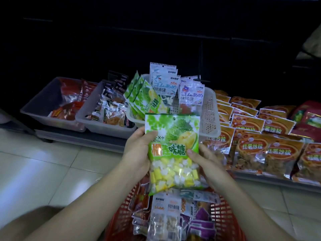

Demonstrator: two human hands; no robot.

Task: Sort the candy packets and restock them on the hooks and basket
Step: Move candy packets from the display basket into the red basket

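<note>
At 12 o'clock I find open room in the white basket (209,108) along its right mesh wall; upright green packets (139,94) crowd its left side, blue-and-white packets (164,80) stand at its back. At 10 o'clock two grey bins (40,100) hold piled wrappers. From 2 to 3 o'clock orange packets (251,136) stand in tight rows. At 9 o'clock the floor tiles (43,162) lie open. At 6 o'clock the red basket (224,223) is heaped with packets.

You've got two grey tubs (41,105), a white basket (209,117) and orange packets (251,146) on the low shelf (81,139), red basket (224,218) on tiles (43,167).
</note>
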